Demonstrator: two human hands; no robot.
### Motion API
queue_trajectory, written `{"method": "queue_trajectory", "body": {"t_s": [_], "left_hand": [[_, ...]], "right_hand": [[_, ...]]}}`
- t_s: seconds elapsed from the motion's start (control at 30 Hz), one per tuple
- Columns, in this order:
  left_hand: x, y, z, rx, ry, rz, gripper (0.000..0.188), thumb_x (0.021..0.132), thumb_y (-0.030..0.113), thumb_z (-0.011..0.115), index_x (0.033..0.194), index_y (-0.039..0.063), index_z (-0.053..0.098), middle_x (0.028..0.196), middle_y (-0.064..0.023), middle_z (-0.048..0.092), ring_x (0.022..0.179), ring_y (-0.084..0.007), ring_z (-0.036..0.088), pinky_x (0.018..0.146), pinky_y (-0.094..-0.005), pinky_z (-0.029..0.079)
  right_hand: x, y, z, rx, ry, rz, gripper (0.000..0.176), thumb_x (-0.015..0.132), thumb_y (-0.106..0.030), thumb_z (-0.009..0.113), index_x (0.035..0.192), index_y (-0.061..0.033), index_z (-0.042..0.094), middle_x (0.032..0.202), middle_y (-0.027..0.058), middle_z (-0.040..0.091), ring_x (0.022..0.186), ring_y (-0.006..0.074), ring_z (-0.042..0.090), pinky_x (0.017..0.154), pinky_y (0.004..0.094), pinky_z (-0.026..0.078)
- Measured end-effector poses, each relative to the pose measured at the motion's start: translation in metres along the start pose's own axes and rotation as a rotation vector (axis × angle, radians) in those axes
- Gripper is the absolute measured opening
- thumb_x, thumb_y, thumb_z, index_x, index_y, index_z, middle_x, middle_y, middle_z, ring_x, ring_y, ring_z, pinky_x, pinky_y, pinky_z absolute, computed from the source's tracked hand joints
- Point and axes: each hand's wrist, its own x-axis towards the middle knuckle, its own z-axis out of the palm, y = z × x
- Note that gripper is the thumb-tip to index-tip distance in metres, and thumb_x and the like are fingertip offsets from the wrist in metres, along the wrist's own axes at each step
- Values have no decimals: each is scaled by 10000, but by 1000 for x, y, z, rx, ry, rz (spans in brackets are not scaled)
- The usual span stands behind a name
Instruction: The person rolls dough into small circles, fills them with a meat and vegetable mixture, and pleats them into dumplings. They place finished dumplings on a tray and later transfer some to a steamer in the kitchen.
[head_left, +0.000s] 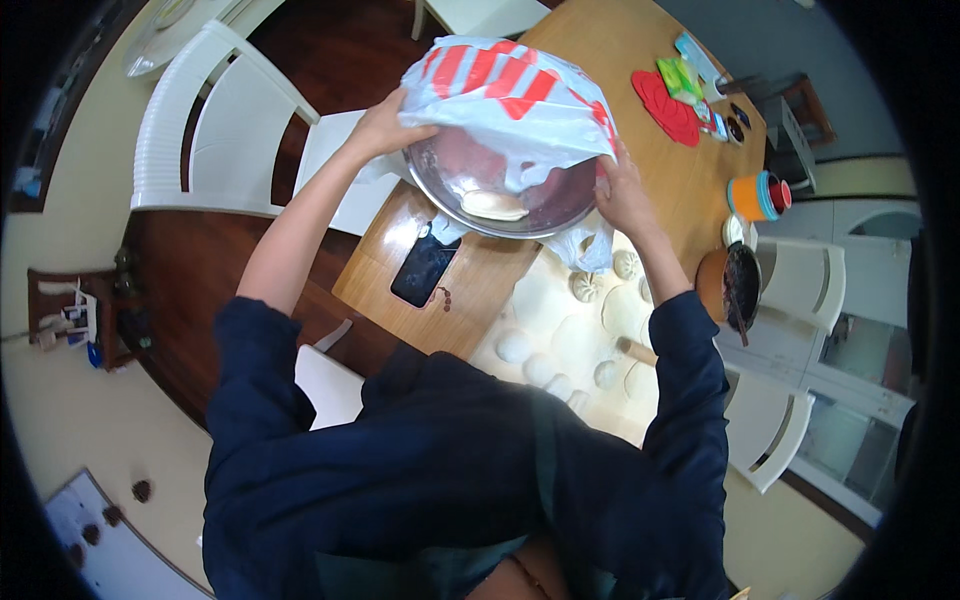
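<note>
A steel mixing bowl is in front of me at the table's end, with a pale lump of dough inside. A white plastic bag with red stripes covers its far part, leaving the near part of the opening exposed. My left hand grips the bag at the bowl's left rim, thumb toward me. On the right side, my right hand pinches the bag's edge beside the rim. Some fingers of both hands are hidden behind the bag and bowl. Crumpled plastic hangs below the rim on the right.
A phone and a beaded string lie on the wooden table. Right of them, a floured mat carries flattened dough rounds, dough balls, pleated buns and a rolling pin. A pot of dark filling stands beyond my right forearm.
</note>
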Motion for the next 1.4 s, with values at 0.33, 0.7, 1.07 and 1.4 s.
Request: {"method": "queue_trajectory", "body": {"t_s": [0.33,0.7,1.07,1.4], "left_hand": [[8,-11,33,-356,-42,-286,292,854,197,712,1047,-17,657,937,-65,678,837,-145,605,747,-317,465],[-15,-2,10,-351,-42,-160,1036,756,340,850,1512,-25,243,1460,-229,433,1335,-290,446,1100,-380,343],[-171,106,4,-618,304,56,451,939,41,635,1361,-20,489,1365,-141,522,1233,-197,526,1052,-331,420],[-304,298,159,-446,-236,225,106,913,98,693,836,26,709,730,17,655,636,-42,539,579,-201,413]], "right_hand": [[52,-12,16,329,167,355,563,745,-290,690,1294,-196,608,1534,214,326,1410,393,319,1132,593,241],[-108,-91,-12,460,449,192,228,854,-207,670,1050,-93,683,1401,194,510,1315,408,437,1102,492,325],[-353,-85,18,991,472,866,128,953,-74,585,1018,0,667,892,94,711,773,170,689,690,295,548],[-627,-60,0,842,846,1062,160,968,-110,582,1023,16,664,846,53,669,770,92,602,689,255,500]]}}
